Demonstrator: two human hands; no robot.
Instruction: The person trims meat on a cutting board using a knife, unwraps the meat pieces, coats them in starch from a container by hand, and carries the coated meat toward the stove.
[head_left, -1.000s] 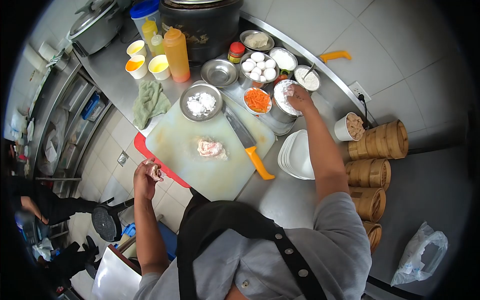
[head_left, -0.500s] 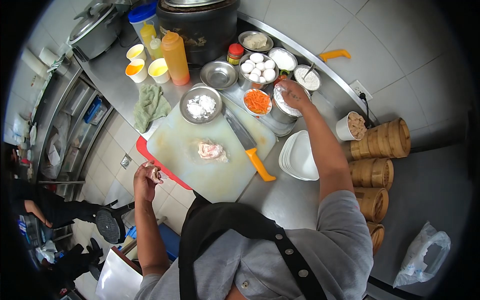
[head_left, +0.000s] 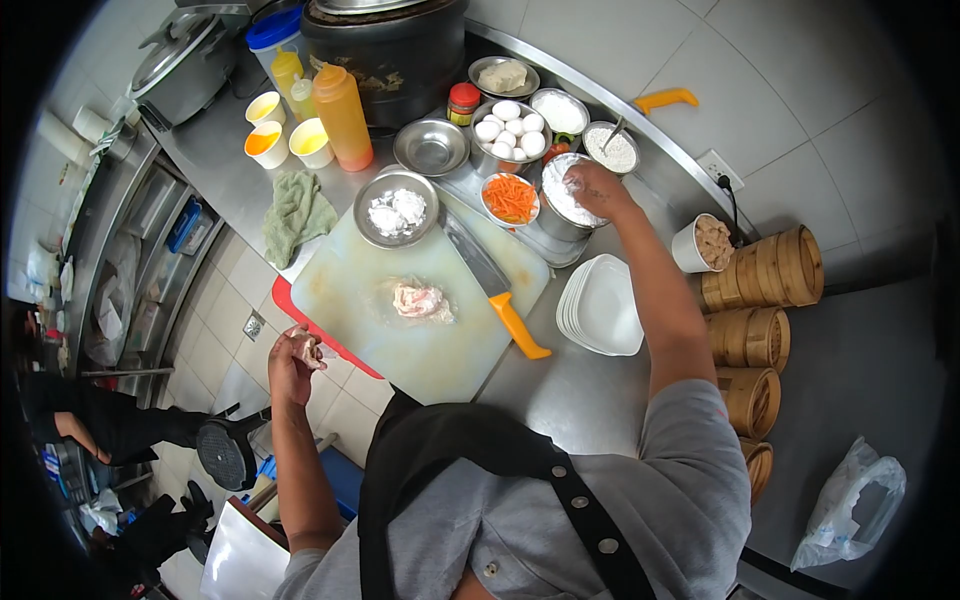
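My left hand (head_left: 291, 365) is closed around a small piece of pale pink raw meat (head_left: 309, 351), held beside the cutting board's left edge. My right hand (head_left: 602, 192) reaches over a metal container of white powder (head_left: 563, 187), its fingers drawn together at the powder. On the white cutting board (head_left: 400, 345) lies another pale raw meat piece (head_left: 421, 300) dusted with white. A knife with an orange handle (head_left: 518, 326) rests along the board's right side. A metal bowl (head_left: 367, 222) holding white powdery lumps (head_left: 397, 213) sits at the board's back edge.
Shredded carrot (head_left: 511, 199), eggs (head_left: 510, 131) and bowls of white powder stand behind the board. Stacked white dishes (head_left: 603, 306) and bamboo steamers (head_left: 765, 270) are to the right. Squeeze bottles (head_left: 343, 117) and a green cloth (head_left: 297, 214) lie left. Other people's legs (head_left: 120, 412) show at far left.
My right hand has moved slightly right over the powder container, uncovering more of the white powder. My left hand keeps its hold on the meat in about the same place.
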